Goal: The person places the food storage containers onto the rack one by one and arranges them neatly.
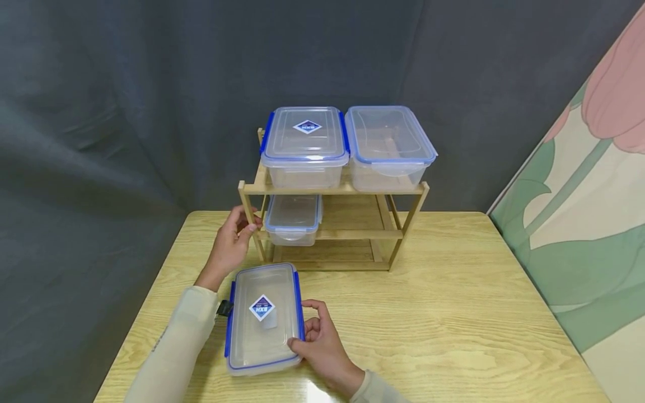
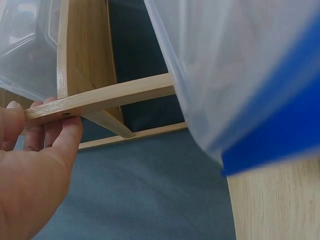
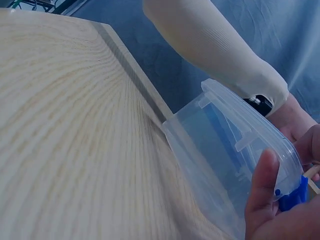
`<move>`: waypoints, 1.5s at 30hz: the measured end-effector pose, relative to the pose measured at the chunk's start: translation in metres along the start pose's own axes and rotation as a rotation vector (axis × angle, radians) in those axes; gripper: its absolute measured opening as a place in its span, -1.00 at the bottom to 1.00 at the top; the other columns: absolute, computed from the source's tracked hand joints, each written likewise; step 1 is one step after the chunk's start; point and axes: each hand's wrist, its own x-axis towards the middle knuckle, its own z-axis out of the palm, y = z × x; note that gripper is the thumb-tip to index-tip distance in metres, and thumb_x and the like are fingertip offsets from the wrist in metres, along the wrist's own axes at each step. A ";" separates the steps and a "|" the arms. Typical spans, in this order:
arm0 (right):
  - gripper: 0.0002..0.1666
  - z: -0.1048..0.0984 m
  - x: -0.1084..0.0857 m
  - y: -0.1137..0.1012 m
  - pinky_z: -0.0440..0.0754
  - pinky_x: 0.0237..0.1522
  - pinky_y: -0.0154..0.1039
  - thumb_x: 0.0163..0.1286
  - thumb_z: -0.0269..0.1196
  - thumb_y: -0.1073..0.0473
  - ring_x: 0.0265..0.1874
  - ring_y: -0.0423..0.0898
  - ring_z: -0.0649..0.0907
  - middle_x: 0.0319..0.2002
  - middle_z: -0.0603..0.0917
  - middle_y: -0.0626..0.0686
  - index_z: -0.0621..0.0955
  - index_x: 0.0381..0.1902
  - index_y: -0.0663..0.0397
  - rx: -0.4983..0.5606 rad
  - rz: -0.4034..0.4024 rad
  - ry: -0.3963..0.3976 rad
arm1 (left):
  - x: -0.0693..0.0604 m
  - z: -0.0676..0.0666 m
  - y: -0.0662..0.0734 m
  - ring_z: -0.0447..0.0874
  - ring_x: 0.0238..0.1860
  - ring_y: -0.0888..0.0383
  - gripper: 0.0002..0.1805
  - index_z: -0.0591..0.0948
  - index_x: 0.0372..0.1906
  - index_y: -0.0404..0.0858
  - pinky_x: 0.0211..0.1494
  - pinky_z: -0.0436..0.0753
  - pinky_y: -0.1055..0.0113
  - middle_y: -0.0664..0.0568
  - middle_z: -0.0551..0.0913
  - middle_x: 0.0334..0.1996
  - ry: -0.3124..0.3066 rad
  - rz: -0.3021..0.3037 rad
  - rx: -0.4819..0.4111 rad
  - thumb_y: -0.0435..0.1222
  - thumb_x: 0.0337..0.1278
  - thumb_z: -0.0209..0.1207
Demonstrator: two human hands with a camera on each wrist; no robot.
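A wooden three-tier rack stands at the back of the table. My left hand grips its left front post, thumb on one side and fingers on the other. In front of the rack, my right hand holds a clear food container with blue side clips by its right edge, thumb on the lid. The container's underside tilts off the table in the right wrist view. In the left wrist view its wall and blue clip loom close and blurred.
On the rack's top tier sit a blue-clipped container and another with a pale blue rim. A smaller container stands at the left of the middle tier. Dark cloth hangs behind the wooden table.
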 end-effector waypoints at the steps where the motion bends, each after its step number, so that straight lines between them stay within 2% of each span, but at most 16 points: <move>1: -0.03 -0.002 0.000 -0.001 0.65 -0.54 -0.38 0.11 0.38 0.52 -0.49 -0.26 0.61 -0.30 0.55 0.01 0.28 0.46 0.09 0.004 0.000 -0.003 | 0.000 0.000 0.000 0.68 0.20 -0.20 -0.66 0.42 0.36 -0.28 0.30 0.65 -0.23 -0.25 0.65 0.10 0.000 -0.001 0.002 -0.41 0.64 -0.01; 8: -0.03 -0.011 -0.002 -0.006 0.67 -0.57 -0.34 0.10 0.35 0.54 -0.47 -0.23 0.64 -0.30 0.56 0.00 0.28 0.46 0.10 0.000 -0.002 -0.009 | 0.000 -0.001 0.003 0.68 0.20 -0.22 -0.65 0.41 0.38 -0.33 0.31 0.63 -0.25 -0.27 0.65 0.10 -0.003 -0.008 0.010 -0.41 0.65 -0.02; 14: -0.03 -0.019 -0.004 -0.012 0.68 -0.60 -0.32 0.08 0.35 0.56 -0.46 -0.22 0.64 -0.29 0.56 0.01 0.30 0.45 0.08 0.001 -0.009 -0.003 | 0.000 -0.001 0.003 0.67 0.22 -0.20 -0.66 0.42 0.36 -0.25 0.31 0.64 -0.24 -0.25 0.65 0.11 -0.002 -0.012 0.020 -0.39 0.65 -0.02; 22: -0.03 -0.029 -0.009 -0.021 0.61 -0.61 -0.35 0.05 0.30 0.58 -0.47 -0.23 0.62 -0.31 0.54 0.00 0.30 0.44 0.11 0.019 -0.003 0.004 | 0.001 -0.002 0.000 0.68 0.21 -0.18 -0.67 0.42 0.36 -0.25 0.31 0.63 -0.24 -0.23 0.65 0.11 -0.005 -0.018 0.024 -0.35 0.67 -0.02; 34: -0.03 -0.047 -0.020 -0.038 0.63 -0.58 -0.32 0.08 0.29 0.58 -0.40 -0.21 0.64 -0.27 0.53 0.02 0.26 0.45 0.10 -0.011 -0.017 -0.022 | 0.000 0.000 -0.002 0.68 0.19 -0.17 -0.68 0.42 0.35 -0.24 0.30 0.64 -0.22 -0.23 0.65 0.09 -0.006 -0.001 0.019 -0.37 0.67 -0.03; 39: -0.03 -0.054 -0.022 -0.049 0.65 -0.54 -0.34 0.08 0.29 0.58 -0.39 -0.22 0.65 -0.27 0.52 0.00 0.26 0.46 0.13 -0.024 -0.042 -0.033 | 0.000 0.001 -0.003 0.68 0.19 -0.17 -0.68 0.43 0.34 -0.30 0.29 0.65 -0.21 -0.24 0.65 0.08 -0.001 0.007 0.003 -0.38 0.66 -0.03; 43: -0.04 -0.057 -0.025 -0.059 0.62 -0.49 -0.38 0.07 0.28 0.58 -0.40 -0.23 0.63 -0.28 0.53 -0.01 0.26 0.45 0.16 -0.036 -0.072 -0.029 | 0.001 0.001 -0.002 0.68 0.18 -0.15 -0.68 0.42 0.34 -0.35 0.28 0.67 -0.15 -0.23 0.66 0.08 0.014 0.010 -0.003 -0.41 0.64 -0.02; 45: -0.04 -0.058 -0.026 -0.063 0.61 -0.50 -0.38 0.06 0.27 0.58 -0.42 -0.24 0.62 -0.28 0.55 0.00 0.26 0.45 0.17 -0.033 -0.084 -0.027 | 0.001 0.001 -0.001 0.68 0.17 -0.13 -0.67 0.42 0.35 -0.34 0.27 0.68 -0.06 -0.24 0.66 0.09 0.023 0.011 -0.004 -0.42 0.64 -0.01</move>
